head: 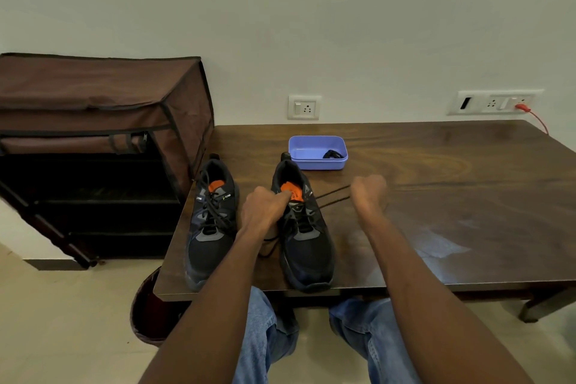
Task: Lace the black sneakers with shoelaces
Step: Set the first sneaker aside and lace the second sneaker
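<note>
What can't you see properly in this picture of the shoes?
- Head view: right hand shows its back, so the fingers gripping the lace are hidden.
- Left hand covers part of the right shoe tongue.
- Dark thing in the blue tub: too small to name.
- Shoe rack shelves: too dark.
</note>
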### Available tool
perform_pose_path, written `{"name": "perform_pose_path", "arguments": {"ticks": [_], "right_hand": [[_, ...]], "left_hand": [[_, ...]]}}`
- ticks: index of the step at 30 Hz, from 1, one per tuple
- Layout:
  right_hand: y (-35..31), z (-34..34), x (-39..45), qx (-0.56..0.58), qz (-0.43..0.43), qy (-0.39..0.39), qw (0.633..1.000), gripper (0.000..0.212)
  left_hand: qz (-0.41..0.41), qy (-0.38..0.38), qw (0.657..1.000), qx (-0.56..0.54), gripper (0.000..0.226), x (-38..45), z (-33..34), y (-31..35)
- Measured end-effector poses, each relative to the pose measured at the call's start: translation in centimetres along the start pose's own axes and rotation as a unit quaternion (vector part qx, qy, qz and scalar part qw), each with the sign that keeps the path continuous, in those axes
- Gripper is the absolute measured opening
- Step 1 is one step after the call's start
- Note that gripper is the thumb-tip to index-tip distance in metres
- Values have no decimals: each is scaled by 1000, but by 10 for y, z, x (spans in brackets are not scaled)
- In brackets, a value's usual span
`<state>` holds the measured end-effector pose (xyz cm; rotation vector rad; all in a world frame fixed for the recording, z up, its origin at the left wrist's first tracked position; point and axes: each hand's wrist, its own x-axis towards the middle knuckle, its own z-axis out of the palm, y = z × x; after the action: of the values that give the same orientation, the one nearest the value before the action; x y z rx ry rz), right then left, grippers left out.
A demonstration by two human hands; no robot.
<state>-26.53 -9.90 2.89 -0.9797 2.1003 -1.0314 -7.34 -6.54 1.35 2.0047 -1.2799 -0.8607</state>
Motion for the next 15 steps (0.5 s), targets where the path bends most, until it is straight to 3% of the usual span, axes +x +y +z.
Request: {"name": "perform_pose_path", "arguments": {"ticks": [3,6,8,9,15], "right_hand": [[1,14,-11,-85,-191,-48,977,34],[3,33,-19,-137,-379,-192,895,36],[7,43,-23,-276,-415,-255,829,27],[9,45,-25,-304,-410,-273,816,24],[-1,29,-28,-141,-309,-314,887,14]], "left_hand": [[3,4,1000,-3,39,-2,0,0],[2,-1,1000,-7,38,-3,-1,0],[3,-5,1000,-9,37,-4,-2,1],[2,-5,1000,-10,37,-4,-2,2],[-6,-12,1000,-23,36,-5,-2,1]]}}
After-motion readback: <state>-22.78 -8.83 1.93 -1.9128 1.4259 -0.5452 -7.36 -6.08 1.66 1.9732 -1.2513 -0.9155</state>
